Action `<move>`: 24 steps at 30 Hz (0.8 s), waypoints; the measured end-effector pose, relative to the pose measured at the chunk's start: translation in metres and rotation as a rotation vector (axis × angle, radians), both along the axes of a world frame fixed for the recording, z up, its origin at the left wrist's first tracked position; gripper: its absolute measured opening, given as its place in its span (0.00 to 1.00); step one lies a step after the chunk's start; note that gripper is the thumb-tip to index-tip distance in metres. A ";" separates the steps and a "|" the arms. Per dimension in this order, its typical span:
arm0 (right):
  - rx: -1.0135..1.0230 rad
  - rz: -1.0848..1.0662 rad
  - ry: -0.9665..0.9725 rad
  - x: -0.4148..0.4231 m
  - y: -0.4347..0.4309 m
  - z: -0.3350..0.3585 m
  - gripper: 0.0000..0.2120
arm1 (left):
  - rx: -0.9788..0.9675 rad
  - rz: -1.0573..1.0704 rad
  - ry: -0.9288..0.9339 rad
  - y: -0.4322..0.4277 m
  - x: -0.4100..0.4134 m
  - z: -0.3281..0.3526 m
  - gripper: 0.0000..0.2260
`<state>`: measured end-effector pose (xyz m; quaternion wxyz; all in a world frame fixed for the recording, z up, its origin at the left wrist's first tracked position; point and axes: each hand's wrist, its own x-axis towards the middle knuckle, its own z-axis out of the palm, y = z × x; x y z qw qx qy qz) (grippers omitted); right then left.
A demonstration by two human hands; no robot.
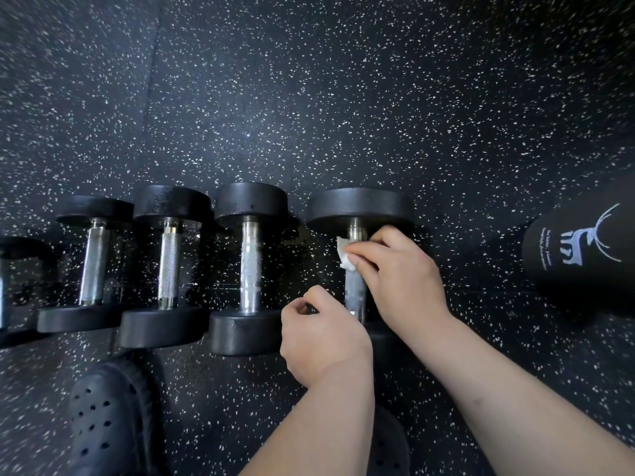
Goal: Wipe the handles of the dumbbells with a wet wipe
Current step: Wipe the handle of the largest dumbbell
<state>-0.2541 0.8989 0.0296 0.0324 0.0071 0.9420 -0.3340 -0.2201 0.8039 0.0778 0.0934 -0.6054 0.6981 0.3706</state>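
A partly cut-off dumbbell (8,286) lies farthest left of the grip on the speckled rubber floor (309,97). Three full ones sit beside it: the small dumbbell (94,266), the middle dumbbell (169,266) and the third dumbbell (250,266), just left of the working hands. All lie parallel, their knurled steel handles bare. Nearer the person than this row, and well left of the grip, is a dark perforated shoe (110,417).

The left hand (323,338) sits below and just left of the grip, over the near end of the fourth dumbbell (357,204). Its fingers are curled and the thumb is drawn close to the forefinger; whether it holds the weight or only rests there cannot be told from this angle.

At the grip itself, the right hand (402,276) curls its fingers around a white wet wipe (345,255). It presses the wipe against the upper part of the handle (355,290), close under the far weight head. The lower stretch of steel shows between the two hands.

Well right of the grip, a black bottle (577,255) with a pale antler logo stands on the floor.
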 end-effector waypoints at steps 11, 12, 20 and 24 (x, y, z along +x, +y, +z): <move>-0.014 0.102 -0.050 -0.003 0.003 -0.003 0.09 | -0.026 -0.017 0.010 0.002 0.003 0.001 0.21; -0.013 0.090 -0.051 -0.003 0.003 -0.003 0.09 | -0.028 -0.017 0.012 0.001 0.002 0.001 0.21; -0.064 0.022 -0.002 0.005 0.015 -0.006 0.09 | -0.011 -0.008 0.002 0.002 0.003 0.001 0.19; 0.090 0.133 -0.007 -0.003 -0.001 -0.007 0.13 | -0.015 -0.013 0.003 0.001 0.003 0.000 0.20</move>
